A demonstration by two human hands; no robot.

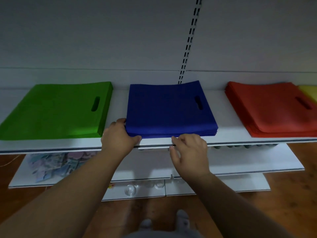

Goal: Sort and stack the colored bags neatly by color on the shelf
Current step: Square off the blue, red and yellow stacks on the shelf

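The blue stack [171, 109] lies in the middle of the shelf [51, 146], between the green stack [54, 110] on the left and the red stack [272, 109] on the right, each well apart from its neighbour. The left hand [118, 136] is wrapped round the near left corner of the blue bags, thumb along the near edge and fingers against the left side; the right hand [188, 152] sits at the near edge with its fingers loosely curled, touching or just short of the stack — whether it grips anything cannot be told. The step looks like squaring up the blue pile. To do it well, both hands should press inward evenly so the thin bags slide together rather than buckle, and the far right corner, which curls up a little, likely needs patting flat. A yellow bag [308, 93] overlaps the far right part of the red stack — judged by colour, it does not belong there and may need its own place. On the lower shelves, a heap of pale packets [51, 164] lies at the left, and some clear glass jars [131, 190] stand lower down; what they hold is too blurred to tell.
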